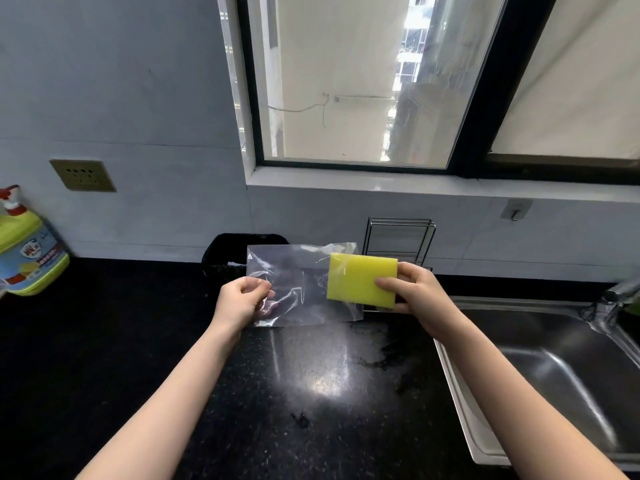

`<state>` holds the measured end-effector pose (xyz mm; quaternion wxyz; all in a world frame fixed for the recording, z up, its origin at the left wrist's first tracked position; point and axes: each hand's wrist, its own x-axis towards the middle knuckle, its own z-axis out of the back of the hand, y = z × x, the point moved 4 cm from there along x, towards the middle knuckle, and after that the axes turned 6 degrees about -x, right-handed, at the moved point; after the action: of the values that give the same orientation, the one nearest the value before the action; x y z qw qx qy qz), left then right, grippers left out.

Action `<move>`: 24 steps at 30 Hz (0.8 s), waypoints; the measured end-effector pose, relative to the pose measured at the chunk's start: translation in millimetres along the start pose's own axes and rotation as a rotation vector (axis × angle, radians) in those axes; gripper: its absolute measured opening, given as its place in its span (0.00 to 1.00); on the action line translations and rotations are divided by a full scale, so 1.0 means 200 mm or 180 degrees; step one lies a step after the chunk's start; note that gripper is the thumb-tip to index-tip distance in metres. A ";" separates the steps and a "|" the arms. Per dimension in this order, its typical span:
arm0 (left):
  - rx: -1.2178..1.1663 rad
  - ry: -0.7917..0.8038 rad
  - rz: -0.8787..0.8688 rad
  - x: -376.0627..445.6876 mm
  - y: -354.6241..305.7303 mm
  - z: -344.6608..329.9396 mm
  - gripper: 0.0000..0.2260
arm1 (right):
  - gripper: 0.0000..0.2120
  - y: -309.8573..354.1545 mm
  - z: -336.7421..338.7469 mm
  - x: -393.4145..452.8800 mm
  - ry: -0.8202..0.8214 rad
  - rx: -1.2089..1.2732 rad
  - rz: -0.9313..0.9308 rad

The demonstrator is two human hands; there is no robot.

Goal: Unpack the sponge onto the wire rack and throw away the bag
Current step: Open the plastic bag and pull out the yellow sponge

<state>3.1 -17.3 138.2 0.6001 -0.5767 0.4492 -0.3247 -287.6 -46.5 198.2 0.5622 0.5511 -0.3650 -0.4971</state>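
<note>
Your L hand [242, 299] pinches the clear bag [298, 285] at its left edge; your R hand [412, 289] grips the yellow sponge [356, 280], most of it out of the bag mouth, both held above the black table [311, 375]. Behind: wire rack [398, 237] at the wall, dark bin [235, 247] to its left.

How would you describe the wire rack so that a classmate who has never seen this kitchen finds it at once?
Start at the window and drop below its sill to the black counter. The wire rack stands against the wall there, behind the yellow sponge. It alone is thin bare metal bars.
</note>
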 end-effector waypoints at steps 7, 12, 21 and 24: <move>0.0252 0.0021 0.0585 0.04 0.23 0.01 0.06 | 0.04 -0.03 0.11 0.02 -0.0682 0.0399 -0.0179; 0.0617 0.0008 0.0649 0.04 0.36 -0.03 0.06 | 0.10 -0.08 0.09 0.02 -0.0544 0.0395 -0.0271; 0.1826 -0.0046 0.1101 0.09 0.57 0.12 0.26 | 0.04 -0.16 0.02 0.02 -0.0358 0.0343 -0.0403; 0.2256 -0.0121 0.0659 0.06 0.47 0.10 0.29 | 0.04 -0.17 0.01 0.03 -0.0326 0.0312 -0.0400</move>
<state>14.7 -7.8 43.1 0.8005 -0.2906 0.3536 -0.3869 -293.9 -50.0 164.4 0.4828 0.5736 -0.3819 -0.5404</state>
